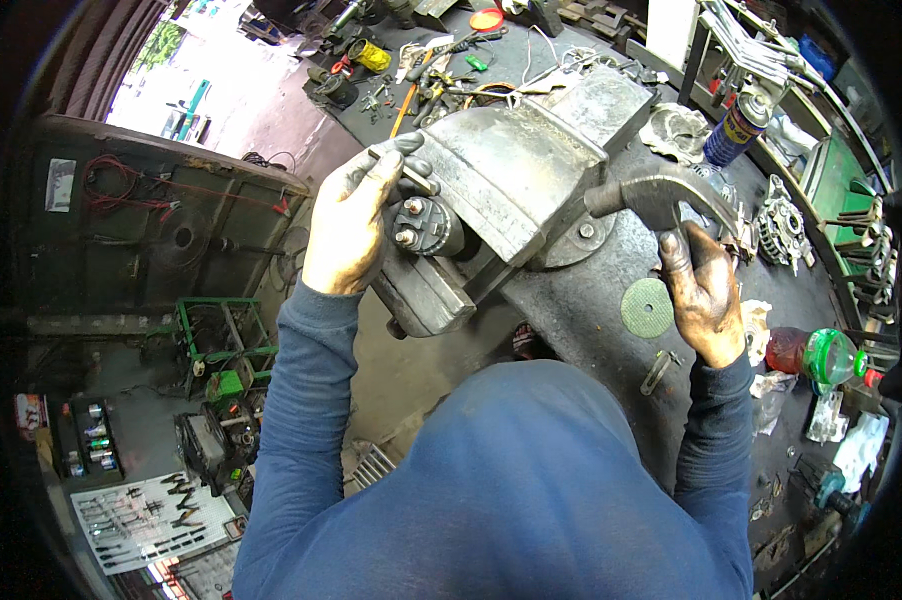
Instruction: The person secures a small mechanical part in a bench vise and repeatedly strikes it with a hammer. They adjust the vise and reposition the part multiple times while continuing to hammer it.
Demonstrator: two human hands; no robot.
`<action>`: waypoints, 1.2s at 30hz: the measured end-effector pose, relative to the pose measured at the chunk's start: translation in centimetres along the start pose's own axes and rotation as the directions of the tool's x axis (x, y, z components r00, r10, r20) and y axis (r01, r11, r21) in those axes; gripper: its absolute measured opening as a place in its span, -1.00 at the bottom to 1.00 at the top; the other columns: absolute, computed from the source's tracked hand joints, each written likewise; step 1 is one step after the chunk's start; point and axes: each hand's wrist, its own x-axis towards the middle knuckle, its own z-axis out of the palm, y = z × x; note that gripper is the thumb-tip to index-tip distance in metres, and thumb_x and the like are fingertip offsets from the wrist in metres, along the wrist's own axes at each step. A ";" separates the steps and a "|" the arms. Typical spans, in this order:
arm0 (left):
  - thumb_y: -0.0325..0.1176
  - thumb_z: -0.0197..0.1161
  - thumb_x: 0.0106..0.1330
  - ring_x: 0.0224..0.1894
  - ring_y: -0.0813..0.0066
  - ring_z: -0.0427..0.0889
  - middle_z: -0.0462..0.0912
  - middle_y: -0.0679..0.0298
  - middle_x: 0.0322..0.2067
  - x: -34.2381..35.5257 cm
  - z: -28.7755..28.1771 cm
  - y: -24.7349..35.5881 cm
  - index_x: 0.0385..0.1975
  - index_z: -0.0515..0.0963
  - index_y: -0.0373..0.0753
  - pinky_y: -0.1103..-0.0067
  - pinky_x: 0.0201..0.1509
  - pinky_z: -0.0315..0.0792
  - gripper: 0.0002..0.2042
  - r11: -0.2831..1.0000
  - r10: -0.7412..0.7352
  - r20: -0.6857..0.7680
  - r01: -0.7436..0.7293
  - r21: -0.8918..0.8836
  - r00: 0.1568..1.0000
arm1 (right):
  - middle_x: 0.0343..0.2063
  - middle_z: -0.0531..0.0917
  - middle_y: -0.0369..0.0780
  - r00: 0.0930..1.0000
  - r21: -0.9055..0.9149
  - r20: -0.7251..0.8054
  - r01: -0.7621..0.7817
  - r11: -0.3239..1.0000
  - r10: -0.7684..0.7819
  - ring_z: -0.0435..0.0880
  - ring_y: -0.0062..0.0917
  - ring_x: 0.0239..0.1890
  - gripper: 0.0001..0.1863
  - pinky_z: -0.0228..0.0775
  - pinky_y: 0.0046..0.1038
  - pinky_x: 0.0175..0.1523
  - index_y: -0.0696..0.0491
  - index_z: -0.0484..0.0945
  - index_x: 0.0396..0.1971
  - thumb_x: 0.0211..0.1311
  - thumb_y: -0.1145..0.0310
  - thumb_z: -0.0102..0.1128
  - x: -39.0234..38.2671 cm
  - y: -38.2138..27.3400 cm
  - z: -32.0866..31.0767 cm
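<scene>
A large steel bench vise (pixel 506 165) fills the middle of the view, with a dark round part (pixel 429 240) with two metal studs held in its jaws. My left hand (pixel 356 215) grips a short metal bar (pixel 416 178), like a punch, over the top of that part at the vise's left side. My right hand (pixel 701 295) is wrapped round the handle of a hammer (pixel 651 195), whose dark head is raised to the right of the round part, over the vise's base.
The dark bench (pixel 571 300) carries a green abrasive disc (pixel 646 307), loose tools (pixel 431 95), a blue spray can (pixel 736 135), metal castings (pixel 781 225) and a red-filled bottle (pixel 786 350). To the left stand a green metal frame (pixel 226 330) and a pegboard with hand tools (pixel 151 515).
</scene>
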 end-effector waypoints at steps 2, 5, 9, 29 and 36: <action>-0.30 0.07 0.54 -0.17 0.50 0.66 0.69 0.18 -0.29 -0.4 0.6 0.3 0.18 0.47 -0.43 0.63 -0.12 0.52 -0.63 0.998 0.007 -0.027 -0.005 0.068 1.000 | -0.48 0.54 0.09 0.999 0.029 -0.043 0.032 0.999 -0.031 0.52 -0.15 -0.41 -0.54 0.36 -0.19 -0.19 0.29 0.53 -0.20 0.48 0.09 0.08 -0.5 0.8 0.5; -0.29 0.12 0.52 -0.19 0.54 0.66 0.70 0.20 -0.27 -1.0 0.8 0.9 0.16 0.50 -0.43 0.65 -0.11 0.51 -0.63 0.968 -0.026 -0.023 0.031 0.250 0.999 | -0.44 0.64 -0.04 0.999 0.013 0.020 0.050 0.999 -0.050 0.63 -0.30 -0.38 -0.48 0.43 -0.30 -0.19 0.33 0.54 -0.07 0.50 0.06 0.08 -0.5 1.9 0.2; -0.33 0.19 0.48 -0.34 0.77 0.58 0.70 0.33 -0.28 -1.4 0.9 0.3 0.15 0.54 -0.35 0.79 -0.36 0.45 -0.67 0.940 0.050 -0.077 -0.021 0.342 0.996 | -0.41 0.61 0.10 0.998 0.088 0.063 0.008 0.996 -0.014 0.61 -0.11 -0.32 -0.54 0.41 -0.21 -0.11 0.31 0.54 -0.10 0.48 0.10 0.08 -0.1 1.8 0.2; -0.42 0.19 0.46 -0.31 0.67 0.57 0.67 0.30 -0.36 -1.6 2.9 0.9 0.01 0.58 -0.44 0.66 -0.19 0.49 -0.75 0.894 0.098 -0.082 -0.052 0.444 0.992 | -0.40 0.61 0.11 0.984 0.098 0.179 -0.021 0.995 0.003 0.61 -0.14 -0.31 -0.53 0.40 -0.20 -0.07 0.30 0.53 -0.09 0.49 0.09 0.06 1.9 2.3 0.0; -0.40 0.22 0.44 -0.33 0.67 0.59 0.67 0.30 -0.37 -1.5 2.9 1.1 -0.05 0.59 -0.44 0.66 -0.22 0.51 -0.77 0.903 0.083 -0.065 -0.048 0.427 0.994 | -0.33 0.65 0.13 0.987 0.125 0.160 -0.022 0.992 0.002 0.64 -0.16 -0.25 -0.42 0.42 -0.25 0.00 0.37 0.51 0.02 0.47 0.03 0.08 2.1 2.4 0.3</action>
